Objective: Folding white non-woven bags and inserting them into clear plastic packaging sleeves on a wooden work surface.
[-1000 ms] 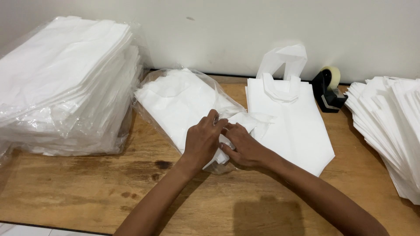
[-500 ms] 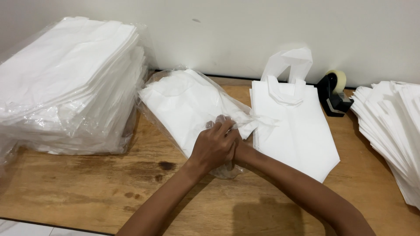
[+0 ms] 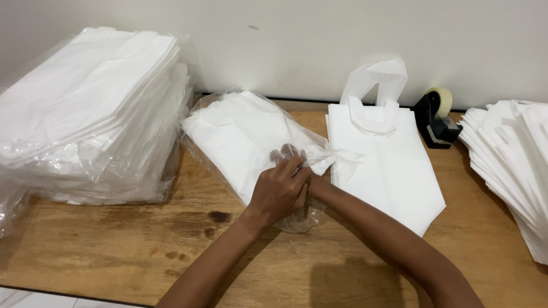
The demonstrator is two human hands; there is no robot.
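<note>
Head view, left hand: the left hand (image 3: 278, 193) lies at the centre of the frame on the near end of a clear plastic packet of folded white bags (image 3: 245, 140); its fingers (image 3: 291, 165) are curled down onto the plastic, gripping it.
Head view, right hand: the right hand (image 3: 308, 185) is mostly hidden under the left; only the wrist and forearm show, running off toward 5 o'clock. Whether its fingers are open or closed cannot be told.
Packet: on the wooden desk (image 3: 114, 245), slanting from the hands toward 11 o'clock, its film bunched under the hands.
Loose bag: a flat white handled bag (image 3: 382, 154) lies just beside the packet at 2 o'clock of the hands, handles toward the wall.
Tape dispenser: a black tape dispenser (image 3: 436, 120) stands at 2 o'clock, near the wall, beyond the loose bag.
Left stack: a tall pile of wrapped white bags (image 3: 91, 114) sits at 9 to 10 o'clock, close against the packet's far corner.
Right stack: a fanned heap of white bags (image 3: 514, 165) fills the edge at 3 o'clock, well apart from the hands.
</note>
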